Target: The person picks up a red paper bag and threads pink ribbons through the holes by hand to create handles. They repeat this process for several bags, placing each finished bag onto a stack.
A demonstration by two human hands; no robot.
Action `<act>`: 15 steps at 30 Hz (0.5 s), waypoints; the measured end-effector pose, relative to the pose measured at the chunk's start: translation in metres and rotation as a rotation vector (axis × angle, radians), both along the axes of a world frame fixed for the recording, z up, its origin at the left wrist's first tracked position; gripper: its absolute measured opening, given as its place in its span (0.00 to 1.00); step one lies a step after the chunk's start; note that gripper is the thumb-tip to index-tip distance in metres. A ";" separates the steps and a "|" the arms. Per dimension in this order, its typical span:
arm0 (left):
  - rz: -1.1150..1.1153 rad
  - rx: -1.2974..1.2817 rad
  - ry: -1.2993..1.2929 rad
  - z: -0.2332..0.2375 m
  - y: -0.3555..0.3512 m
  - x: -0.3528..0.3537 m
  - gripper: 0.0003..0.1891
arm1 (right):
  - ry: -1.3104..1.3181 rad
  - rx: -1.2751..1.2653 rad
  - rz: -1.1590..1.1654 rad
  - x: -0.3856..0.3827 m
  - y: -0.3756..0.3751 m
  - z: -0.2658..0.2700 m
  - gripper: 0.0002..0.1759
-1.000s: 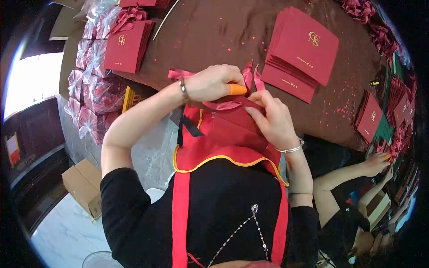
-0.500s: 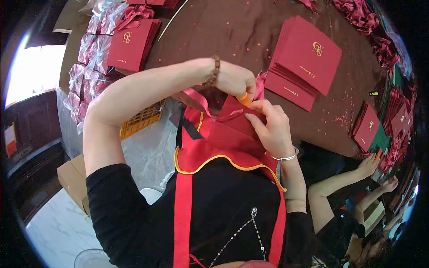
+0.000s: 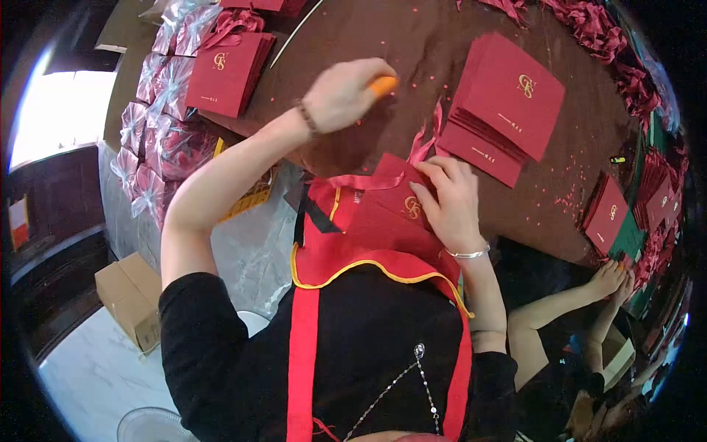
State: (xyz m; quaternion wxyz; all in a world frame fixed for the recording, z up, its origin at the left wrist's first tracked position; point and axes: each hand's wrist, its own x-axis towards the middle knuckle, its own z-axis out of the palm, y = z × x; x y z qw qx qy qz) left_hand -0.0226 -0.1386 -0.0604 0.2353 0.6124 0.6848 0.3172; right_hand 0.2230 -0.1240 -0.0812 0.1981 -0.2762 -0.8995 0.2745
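Note:
My right hand (image 3: 449, 199) grips the upper right edge of a red paper gift bag (image 3: 390, 202) with a gold logo, thumb on its front. The bag leans against the red apron (image 3: 339, 258) at the table's near edge. Pink-red ribbon (image 3: 361, 180) lies across its top, and another ribbon strand rises behind it. My left hand (image 3: 342, 96), slightly blurred, is raised over the table to the bag's upper left, apart from it. Its fingers are curled, with an orange piece (image 3: 382, 87) at their tips; whether a finger cover or a small tool, I cannot make out.
A stack of red bags (image 3: 504, 96) lies at right, another stack (image 3: 227, 77) at left beside clear-wrapped packages (image 3: 166, 92). Confetti dots the brown tabletop (image 3: 398, 44). A co-worker's hands (image 3: 611, 278) are at far right near more bags. A cardboard box (image 3: 132, 298) stands on the floor.
My left hand has lifted off the bag's top, up and to the left. The bag's front and logo now show under my right hand, which stays on the edge. The co-worker's hands have drawn together.

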 end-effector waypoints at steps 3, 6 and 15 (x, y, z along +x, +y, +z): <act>-0.138 -0.134 -0.143 0.016 -0.040 -0.030 0.10 | -0.003 0.197 -0.124 0.008 -0.006 0.009 0.19; -0.285 -0.392 -0.077 0.010 -0.087 -0.020 0.12 | -0.053 0.154 -0.186 0.030 -0.006 -0.003 0.20; -0.132 -0.309 -0.115 -0.067 -0.139 0.001 0.14 | 0.010 -0.032 -0.185 0.036 -0.012 0.008 0.18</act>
